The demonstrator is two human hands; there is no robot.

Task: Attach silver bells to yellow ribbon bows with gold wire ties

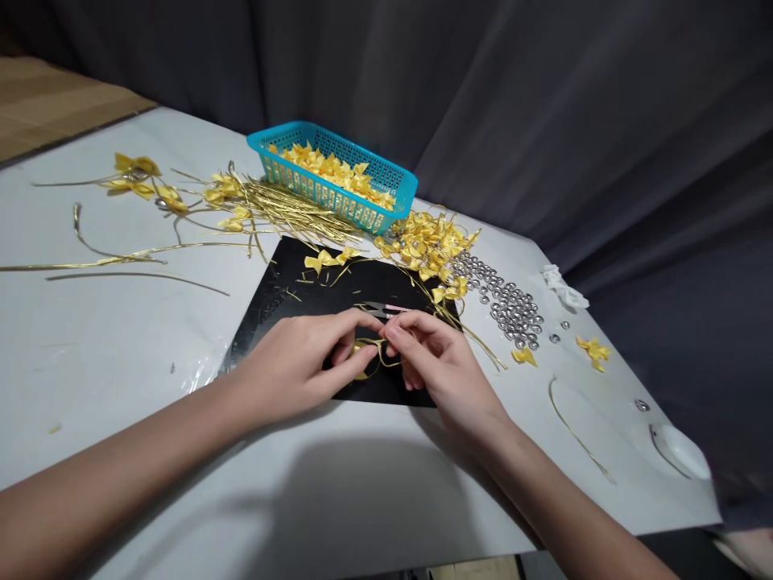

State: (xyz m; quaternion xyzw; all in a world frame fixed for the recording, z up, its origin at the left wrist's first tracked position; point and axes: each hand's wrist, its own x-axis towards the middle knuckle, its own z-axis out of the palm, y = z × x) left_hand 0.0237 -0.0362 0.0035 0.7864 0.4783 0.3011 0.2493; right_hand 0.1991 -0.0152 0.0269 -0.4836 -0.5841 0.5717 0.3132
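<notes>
Over a black mat [254,330] my left hand [307,350] and my right hand [431,350] meet, fingertips nearly touching. Between them is a looped gold cord [382,354], pinched by the fingers of both hands. A yellow bow [361,366] hangs partly hidden behind my left thumb. Just beyond the fingers lies a pair of scissors [375,309] on the mat, partly covered by my hands. Farther up the mat sit loose yellow bows [329,259] and small gold cord scraps.
A blue basket [411,189] of yellow bows stands at the back. Beside it are a bundle of gold cords [295,211] and a heap of corded bows [428,242]. Several silver rings [513,312] lie at right, with a white dish [679,453] near the table's right edge.
</notes>
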